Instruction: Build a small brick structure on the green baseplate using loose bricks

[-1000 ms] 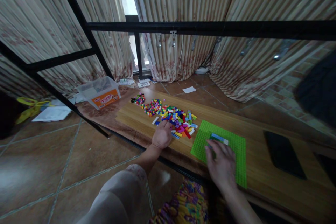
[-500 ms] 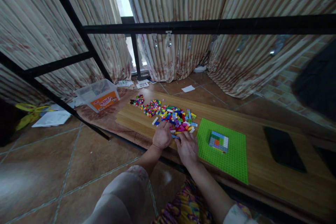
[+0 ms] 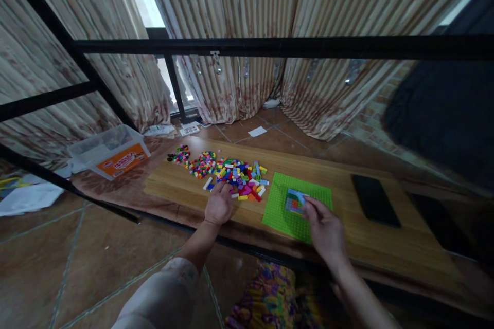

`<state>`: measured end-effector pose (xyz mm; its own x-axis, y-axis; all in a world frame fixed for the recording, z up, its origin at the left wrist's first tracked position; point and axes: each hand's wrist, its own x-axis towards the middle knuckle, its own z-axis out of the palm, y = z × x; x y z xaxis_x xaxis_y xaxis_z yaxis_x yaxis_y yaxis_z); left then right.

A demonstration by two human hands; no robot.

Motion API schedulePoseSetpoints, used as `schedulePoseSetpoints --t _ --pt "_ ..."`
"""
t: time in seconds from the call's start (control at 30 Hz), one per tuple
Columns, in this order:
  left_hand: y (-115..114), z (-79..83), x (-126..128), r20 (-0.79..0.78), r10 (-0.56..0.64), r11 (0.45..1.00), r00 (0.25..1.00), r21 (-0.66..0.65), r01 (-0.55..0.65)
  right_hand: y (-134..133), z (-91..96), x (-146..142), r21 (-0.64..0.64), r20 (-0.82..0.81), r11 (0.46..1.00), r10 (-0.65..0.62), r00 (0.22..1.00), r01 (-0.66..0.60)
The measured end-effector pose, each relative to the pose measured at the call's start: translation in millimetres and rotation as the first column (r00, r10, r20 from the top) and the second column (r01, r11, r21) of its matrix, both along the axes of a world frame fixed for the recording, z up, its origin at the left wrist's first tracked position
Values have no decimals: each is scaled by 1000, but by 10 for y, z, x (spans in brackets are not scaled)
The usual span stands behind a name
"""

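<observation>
My right hand (image 3: 326, 229) is over the green baseplate (image 3: 276, 208), thumb and fingers pinched on a light blue building brick (image 3: 302, 196). The brick is at the right side of a small square build (image 3: 292, 201) of grey, green, orange and blue bricks on the plate; whether it touches the build I cannot tell. At the near edge of the loose brick pile (image 3: 239, 170), my left hand (image 3: 218, 206) has its fingers bunched together and pointing into the bricks. Its fingertips are partly hidden, so what they hold, if anything, does not show.
A wooden board (image 3: 165, 182) bears the pile and the plate. Right of the plate lies a black phone-like slab (image 3: 375, 200). A clear plastic box (image 3: 110, 151) with an orange label stands at the left. A black metal bar (image 3: 247, 47) crosses behind, before striped curtains (image 3: 239, 5).
My right hand has moved right from the pile's near edge to the build, carrying the blue brick. My left hand stays by the pile. The view has turned to the right.
</observation>
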<state>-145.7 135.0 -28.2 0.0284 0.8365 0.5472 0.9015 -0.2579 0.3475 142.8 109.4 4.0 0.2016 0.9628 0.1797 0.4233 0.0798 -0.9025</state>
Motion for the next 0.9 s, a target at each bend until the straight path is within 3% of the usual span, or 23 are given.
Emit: schedulePoseSetpoints --t 0.2,0.33,0.47,0.6,0.7,0.8,0.9 --pt "7 8 2 15 11 1000 1000 19 -11 127 -97 529 -43 -122 981 -191 974 187" --pt "13 25 -34 1 -4 998 1000 64 4 75 -215 553 -58 -22 982 -182 983 180" --pt "-43 94 16 -16 -27 991 999 133 29 45 -217 522 -51 109 986 -151 982 158" --pt "-186 209 441 15 -135 987 991 87 133 86 -187 581 15 304 990 -140 942 143" --pt "-253 269 919 89 -260 964 962 -26 263 120 -189 639 58 504 990 -139 852 128" --pt "-239 268 1298 156 -270 952 950 -105 287 125 -196 668 70 640 994 -111 760 87" --pt "-215 210 1499 199 -216 951 956 -178 252 107 -214 675 104 687 994 -103 719 43"
